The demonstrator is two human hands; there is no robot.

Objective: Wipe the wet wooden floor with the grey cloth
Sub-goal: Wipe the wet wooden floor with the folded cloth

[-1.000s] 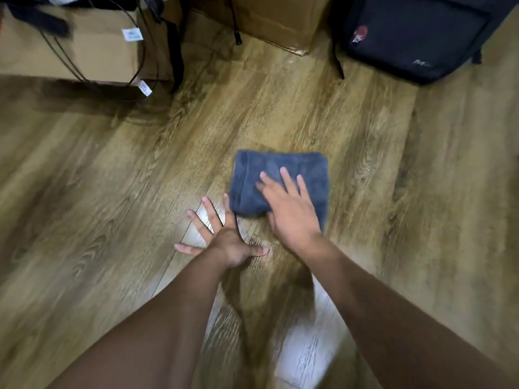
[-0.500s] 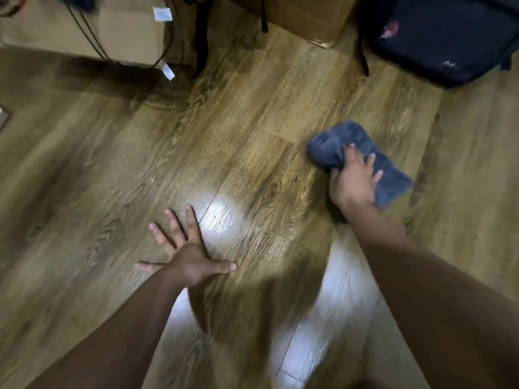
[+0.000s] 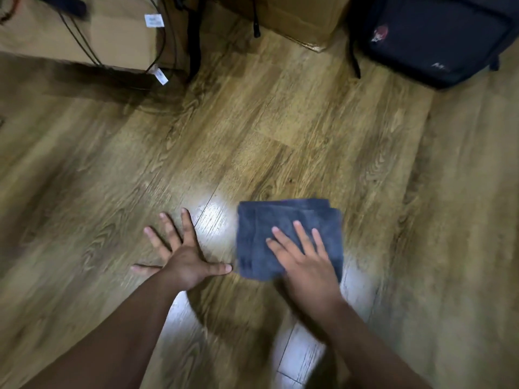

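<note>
Head view — right hand (image 3: 307, 265) flat on grey cloth (image 3: 259, 240)

You have open wooden floor (image 3: 280, 130) far of the grey cloth (image 3: 261, 237), running bare to the far edge of the scene. To the right of the cloth the boards lie free too. On the left, your left hand (image 3: 182, 262) is spread flat on the floor, its thumb tip just beside the cloth's left edge. At far left a cardboard box (image 3: 112, 37) with hanging cables (image 3: 160, 51) blocks you; a second box (image 3: 297, 18) and a black backpack (image 3: 438, 37) close the far right.
</note>
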